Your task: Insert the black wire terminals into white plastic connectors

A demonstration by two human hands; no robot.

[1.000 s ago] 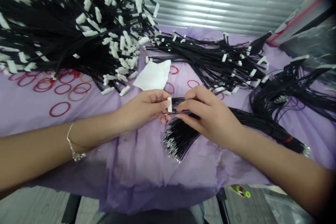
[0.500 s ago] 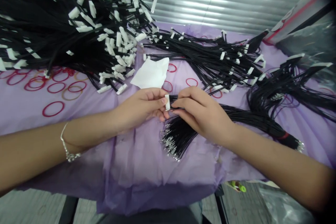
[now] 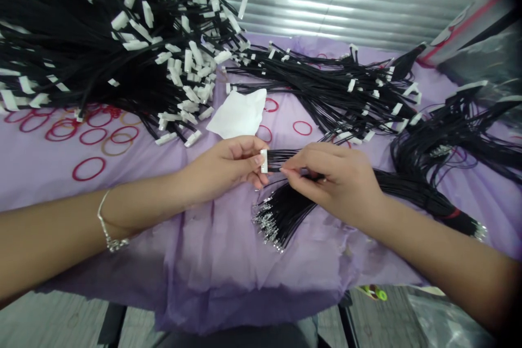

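Between the thumb and fingers of my left hand (image 3: 232,166) is a small white connector (image 3: 264,161), with several thin black wires (image 3: 279,156) running out of it to the right. My right hand (image 3: 332,176) is closed in a pinch at those wires, a short way from the connector; the thumb and index tips meet there. Exactly which wire it grips is too small to tell. Below the right hand lies a bundle of black wires (image 3: 289,204) with bare metal terminals (image 3: 269,223) at its end, on the purple cloth (image 3: 228,261).
A big heap of black cables (image 3: 81,49) with white connectors fills the back left. Red rubber bands (image 3: 88,168) lie before it. A white paper piece (image 3: 238,114) sits behind my left hand. More cables (image 3: 322,81) spread behind and right, near a plastic bag (image 3: 485,60).
My right hand has shifted right along the wires, away from the connector, baring more of them. My left hand keeps its hold on the connector. The whole view has shifted slightly.
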